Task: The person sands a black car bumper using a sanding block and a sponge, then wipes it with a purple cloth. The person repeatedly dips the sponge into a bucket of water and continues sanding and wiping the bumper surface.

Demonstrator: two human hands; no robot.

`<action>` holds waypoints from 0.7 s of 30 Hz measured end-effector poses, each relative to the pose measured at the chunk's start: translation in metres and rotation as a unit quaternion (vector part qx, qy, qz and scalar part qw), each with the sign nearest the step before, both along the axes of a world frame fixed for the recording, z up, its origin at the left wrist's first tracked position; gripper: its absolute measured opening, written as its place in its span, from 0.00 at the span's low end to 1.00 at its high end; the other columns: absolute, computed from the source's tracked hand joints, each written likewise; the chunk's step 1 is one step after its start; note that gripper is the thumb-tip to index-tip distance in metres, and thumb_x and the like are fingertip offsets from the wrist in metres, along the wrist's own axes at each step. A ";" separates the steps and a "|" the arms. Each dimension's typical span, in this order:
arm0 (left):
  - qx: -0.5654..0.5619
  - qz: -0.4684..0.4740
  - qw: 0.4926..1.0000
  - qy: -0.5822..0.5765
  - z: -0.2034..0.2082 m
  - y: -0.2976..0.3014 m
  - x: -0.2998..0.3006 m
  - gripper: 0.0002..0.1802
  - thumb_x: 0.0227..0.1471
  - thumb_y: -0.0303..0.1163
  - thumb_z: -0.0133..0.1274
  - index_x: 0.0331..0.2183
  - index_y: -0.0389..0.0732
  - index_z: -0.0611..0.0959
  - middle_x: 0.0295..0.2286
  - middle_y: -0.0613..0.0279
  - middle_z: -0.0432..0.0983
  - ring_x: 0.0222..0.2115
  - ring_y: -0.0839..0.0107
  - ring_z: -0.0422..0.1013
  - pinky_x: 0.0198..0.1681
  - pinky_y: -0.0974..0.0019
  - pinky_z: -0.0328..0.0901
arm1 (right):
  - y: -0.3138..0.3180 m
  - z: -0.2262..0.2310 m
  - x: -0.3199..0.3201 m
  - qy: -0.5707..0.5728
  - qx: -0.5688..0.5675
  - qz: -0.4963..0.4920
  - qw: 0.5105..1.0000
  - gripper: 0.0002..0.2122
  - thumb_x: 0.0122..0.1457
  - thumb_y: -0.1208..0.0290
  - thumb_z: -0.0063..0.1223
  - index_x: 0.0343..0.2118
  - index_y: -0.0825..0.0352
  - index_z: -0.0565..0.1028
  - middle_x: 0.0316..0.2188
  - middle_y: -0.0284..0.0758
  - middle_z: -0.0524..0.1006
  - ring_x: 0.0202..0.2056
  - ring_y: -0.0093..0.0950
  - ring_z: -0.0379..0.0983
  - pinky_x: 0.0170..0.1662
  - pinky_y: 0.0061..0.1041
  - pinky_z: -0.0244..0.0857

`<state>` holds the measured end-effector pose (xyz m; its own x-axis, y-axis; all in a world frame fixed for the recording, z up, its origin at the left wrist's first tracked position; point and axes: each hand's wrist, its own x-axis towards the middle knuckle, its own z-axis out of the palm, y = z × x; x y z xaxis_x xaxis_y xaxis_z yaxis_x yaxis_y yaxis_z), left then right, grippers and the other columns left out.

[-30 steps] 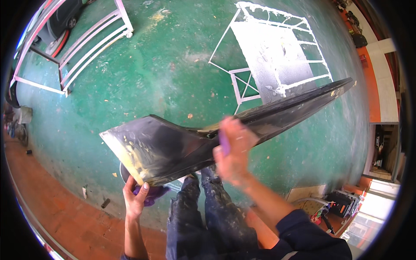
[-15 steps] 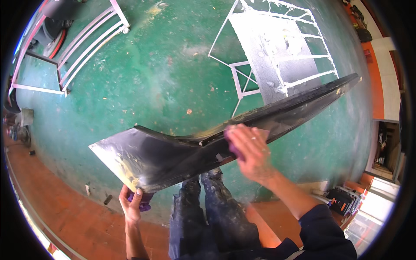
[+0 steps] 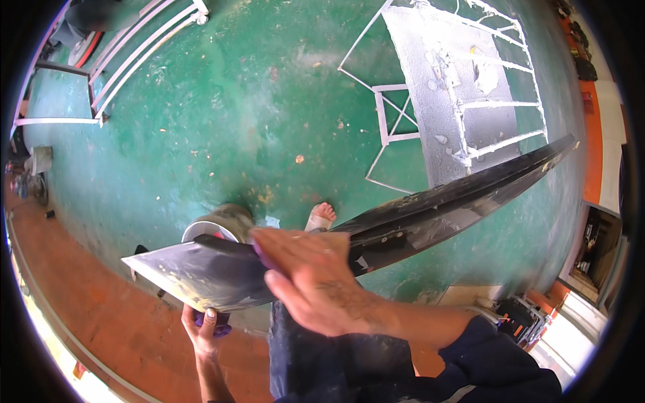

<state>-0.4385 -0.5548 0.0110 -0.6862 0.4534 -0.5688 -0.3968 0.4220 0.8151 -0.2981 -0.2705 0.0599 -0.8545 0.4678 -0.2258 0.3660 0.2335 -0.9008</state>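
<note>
Shown from above: long black panel (image 3: pixel 430 215), raised over the green floor (image 3: pixel 282 127) and slanting across the scene from near left to far right. Broad at the left end, narrowing to a tip at the far right, with a lengthwise ridge along the right part. Marked with yellowish and whitish patches at the left end; scuffed grey farther right.

At near left, left grip (image 3: pixel 201 329) closed about a crumpled purple cloth (image 3: pixel 220 328), at the near edge of the panel, thumb uppermost — any hold beneath the panel hidden from view.

At centre, right grip (image 3: pixel 312 272) laid over the panel, left of its middle, fingers together and directed left, thumb apart on the near side. Clasped in it, a purple pad (image 3: pixel 262 255), visible only as a strip between fingers and thumb; past the fingers to the right, a thin pale sheet (image 3: pixel 344 245), partly covered. Contact of pad with panel hidden under the right grip — impossible to tell.

Just beyond the left part of the panel, and partly covered by it, a bucket (image 3: pixel 236 213); to the right of the bucket, a foot (image 3: pixel 321 218). On the near side, dark trousers (image 3: pixel 292 342). At far left, a pale metal rack (image 3: pixel 59 121); at far right, a white-crusted frame (image 3: pixel 500 105) beside a white board (image 3: pixel 437 144).
</note>
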 end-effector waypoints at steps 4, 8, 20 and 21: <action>-0.004 0.006 1.000 0.018 -0.003 -0.004 0.003 0.38 0.50 0.48 0.69 0.52 0.30 0.75 0.41 0.57 0.78 0.40 0.69 0.74 0.45 0.65 0.69 | -0.007 -0.001 -0.017 0.103 -0.021 -0.015 0.994 0.25 0.65 0.66 0.47 0.61 0.77 0.65 0.60 0.55 0.69 0.60 0.48 0.68 0.64 0.45 0.57; -0.040 0.012 0.999 -0.003 0.004 -0.003 0.007 0.40 0.49 0.52 0.69 0.50 0.29 0.75 0.39 0.57 0.78 0.37 0.70 0.74 0.40 0.66 0.70 | 0.028 -0.005 0.022 0.085 0.073 0.038 0.993 0.21 0.60 0.68 0.52 0.55 0.71 0.69 0.54 0.49 0.73 0.55 0.45 0.71 0.59 0.45 0.60; -0.076 0.019 0.996 -0.032 0.021 0.004 0.013 0.31 0.53 0.46 0.66 0.48 0.32 0.78 0.36 0.59 0.79 0.32 0.72 0.74 0.34 0.68 0.70 | 0.090 0.002 0.083 -0.186 0.193 0.091 0.959 0.27 0.48 0.68 0.63 0.53 0.69 0.72 0.51 0.44 0.75 0.51 0.41 0.73 0.55 0.45 0.60; -0.081 0.014 0.996 -0.029 0.019 0.004 0.013 0.30 0.53 0.47 0.66 0.47 0.32 0.79 0.34 0.59 0.79 0.30 0.73 0.74 0.33 0.69 0.71 | 0.065 -0.002 0.062 -0.121 0.171 0.073 0.975 0.30 0.46 0.68 0.64 0.55 0.71 0.71 0.53 0.45 0.74 0.52 0.42 0.72 0.56 0.45 0.60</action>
